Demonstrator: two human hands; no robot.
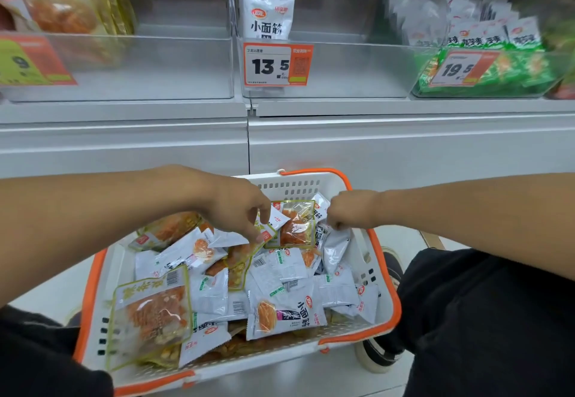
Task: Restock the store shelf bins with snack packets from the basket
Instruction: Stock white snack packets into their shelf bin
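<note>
A white basket with an orange rim (385, 275) sits on the floor in front of me, full of several white snack packets (283, 312) and clear packets with orange contents (155, 312). My left hand (239, 206) reaches into the far part of the basket and pinches a white packet (275, 220) between thumb and fingers. My right hand (351, 210) grips the top of another white packet (336, 247) at the basket's far right. Above, the clear middle shelf bin (342, 69) holds a few upright white packets (269, 13).
The left clear bin (140, 66) holds orange packets at its far left. A right bin (485, 76) holds green packets. Price tags read 13.5 (277, 65) and 19.5 (460, 69). A white shelf ledge (280, 135) runs below the bins. My knees flank the basket.
</note>
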